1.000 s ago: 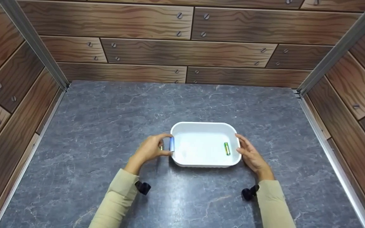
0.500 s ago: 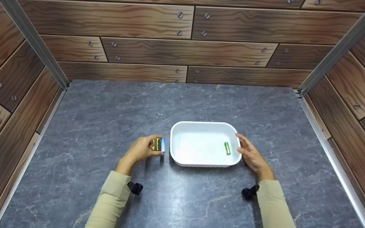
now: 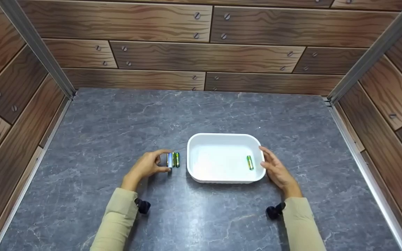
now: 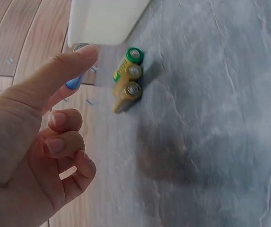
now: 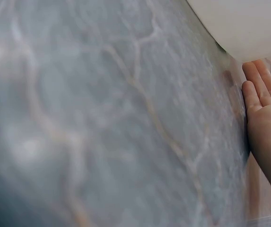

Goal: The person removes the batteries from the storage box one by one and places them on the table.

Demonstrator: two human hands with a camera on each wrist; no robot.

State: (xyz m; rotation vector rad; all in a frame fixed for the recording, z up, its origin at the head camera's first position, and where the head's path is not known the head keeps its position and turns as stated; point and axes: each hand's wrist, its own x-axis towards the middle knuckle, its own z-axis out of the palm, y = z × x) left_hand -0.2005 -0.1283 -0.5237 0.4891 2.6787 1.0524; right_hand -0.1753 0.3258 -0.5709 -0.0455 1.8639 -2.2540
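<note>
My left hand (image 3: pixel 146 164) pinches a blue battery (image 3: pixel 170 160) between thumb and index finger, while its other fingers curl loosely in the left wrist view. Below and beside it, a green battery (image 4: pixel 134 56) and two gold-topped batteries (image 4: pixel 132 90) lie side by side on the table. To their right stands a white plastic basin (image 3: pixel 218 176). Inside it, toward the right end, lies one green battery (image 3: pixel 250 162). My right hand (image 3: pixel 278 174) touches the basin's right side with fingertips at the rim. Its visible fingers (image 5: pixel 254 85) look straight in the right wrist view.
The grey marbled tabletop (image 3: pixel 134 115) stretches around the basin. Wood-patterned panels (image 3: pixel 201 55) wall it at the back and both sides, with metal posts at the rear corners.
My left hand has moved left from the basin's left rim, carrying the blue battery past the row of batteries on the table. The right hand and basin have stayed put.
</note>
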